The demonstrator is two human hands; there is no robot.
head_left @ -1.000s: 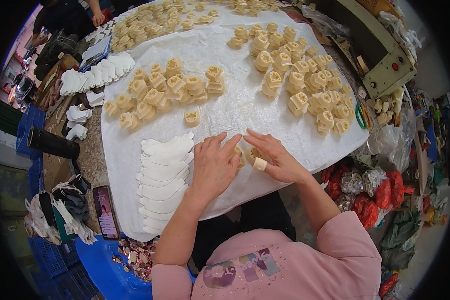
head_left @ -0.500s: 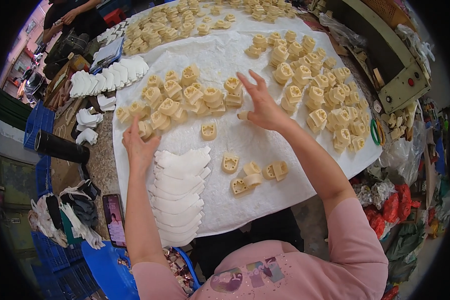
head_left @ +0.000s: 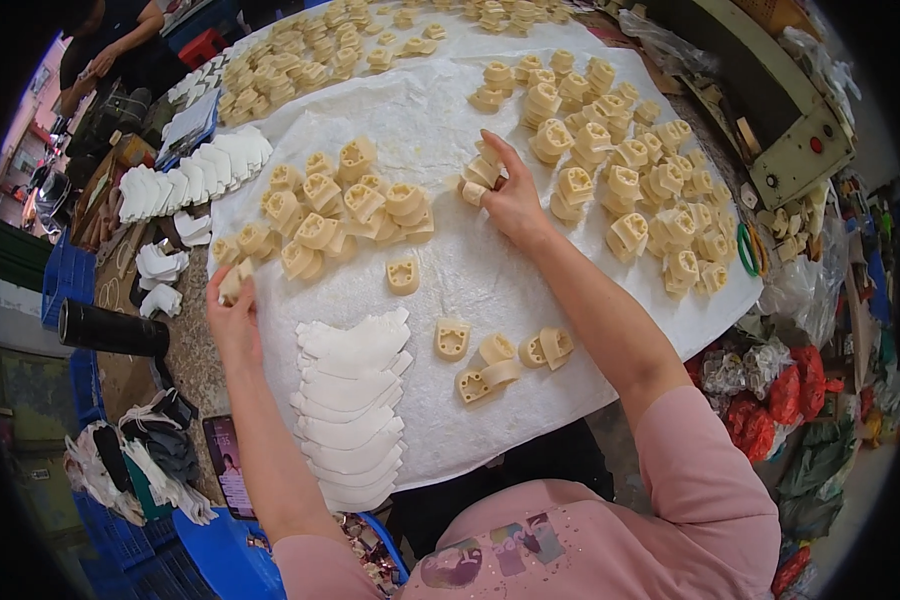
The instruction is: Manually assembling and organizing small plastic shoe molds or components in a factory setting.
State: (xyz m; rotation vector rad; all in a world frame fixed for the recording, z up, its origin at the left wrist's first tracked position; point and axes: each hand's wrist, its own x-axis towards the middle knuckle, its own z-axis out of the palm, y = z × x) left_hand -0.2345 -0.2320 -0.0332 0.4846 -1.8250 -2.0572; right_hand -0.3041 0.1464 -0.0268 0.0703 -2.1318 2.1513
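At the cloth's left edge my left hand (head_left: 234, 325) is closed on a cream plastic piece (head_left: 232, 284), just below a heap of similar cream pieces (head_left: 320, 192). My right hand (head_left: 515, 203) grips a small stack of cream plastic pieces (head_left: 483, 172) between thumb and fingers, right of that heap; its fingertips are partly hidden. One loose cream piece (head_left: 403, 276) lies on the white cloth (head_left: 450, 100) between my hands. Nearer me are several more, one of them a horseshoe-shaped piece (head_left: 452, 340) with holes. A fanned row of white curved sheets (head_left: 348, 410) lies beside my left forearm.
Many more cream pieces (head_left: 620, 180) are grouped on the right, others (head_left: 290, 65) along the back. At the left are more white sheets (head_left: 195, 178), a black cylinder (head_left: 115, 327) and a phone (head_left: 228, 470). A metal machine (head_left: 800, 160) borders the right. A person (head_left: 110, 45) is at the far left.
My left hand has drawn left and toward me, lifting a cream piece from the heap's edge. My right hand has closed on the small stack. The view has shifted slightly.
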